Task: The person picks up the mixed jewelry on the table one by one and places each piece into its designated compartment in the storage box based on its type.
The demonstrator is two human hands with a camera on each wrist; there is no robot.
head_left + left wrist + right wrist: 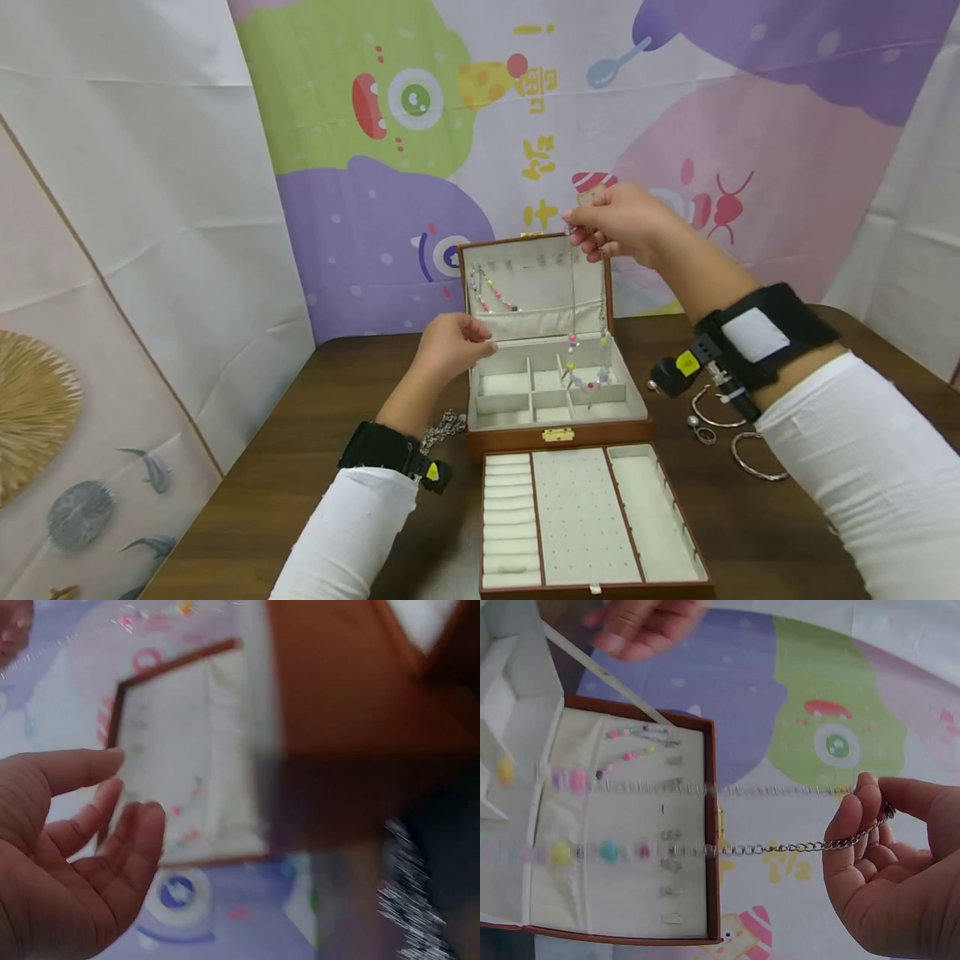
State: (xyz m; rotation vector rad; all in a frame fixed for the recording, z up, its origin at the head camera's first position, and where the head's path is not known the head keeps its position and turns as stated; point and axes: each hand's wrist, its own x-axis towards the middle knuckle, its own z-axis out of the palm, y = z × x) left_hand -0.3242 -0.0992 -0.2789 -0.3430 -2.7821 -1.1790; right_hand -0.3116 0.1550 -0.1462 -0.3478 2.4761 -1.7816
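Note:
My right hand (621,223) is raised above the lid of a brown jewelry box (517,438) and pinches a beaded chain necklace (780,848). Two silver strands hang from those fingers, with pink, yellow and lilac beads low over the box's compartments. My left hand (452,343) hovers by the lid's left side, fingers loosely bent with nothing between them; the left wrist view also has this hand (90,847) empty. Inside the open lid (525,292), another beaded strand (630,755) hangs from the row of small hooks at one side.
In front of the box lies its lift-out tray (588,517) with ring rolls and a dotted panel. A silver chain heap (446,427) sits left of the box. Bangles (756,475) and small rings (703,435) lie at right. A cartoon cloth (390,242) hangs behind.

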